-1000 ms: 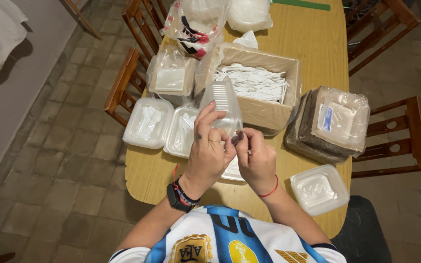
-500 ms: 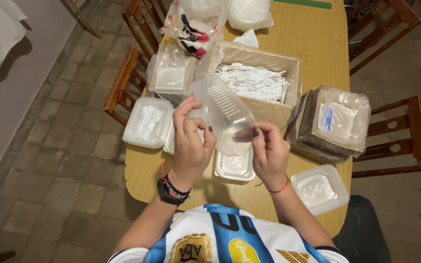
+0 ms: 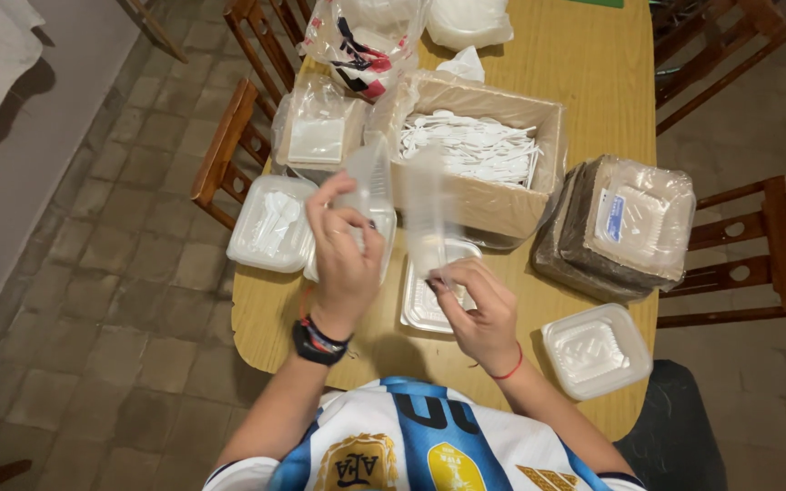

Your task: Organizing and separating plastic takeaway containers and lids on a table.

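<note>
Head view caught your two hands above the near edge of the wooden table [image 3: 593,82], but motion blur smeared what they held. Your left hand [image 3: 346,259] was closed around a clear plastic container half [image 3: 370,182], tilted up over the table; your right hand [image 3: 479,309] pinched the lower end of a second clear plastic piece [image 3: 425,218], held upright just beside the first. Whether the two pieces touched or were hinged together could not be made out, since both were see-through and blurred. A black wristband sat on your left wrist and a thin red string on your right.

Under your hands lay an open clear tray [image 3: 429,305], partly hidden by your right fingers. A closed container of white cutlery [image 3: 270,227] sat to the left, another closed container [image 3: 596,350] to the right near the table's edge. Behind them stood a cardboard box of white plastic cutlery [image 3: 479,150], its front wall partly hidden by the held pieces. A wrapped stack of containers [image 3: 625,227] stood on the right, and a second wrapped stack [image 3: 318,136] on the left. A plastic bag [image 3: 361,41] at the far end was cut off by the frame.

Wooden chairs [image 3: 234,150] ringed the table on a floor of grey-brown tiles [image 3: 93,300]; a white cloth hung at the upper left corner.
</note>
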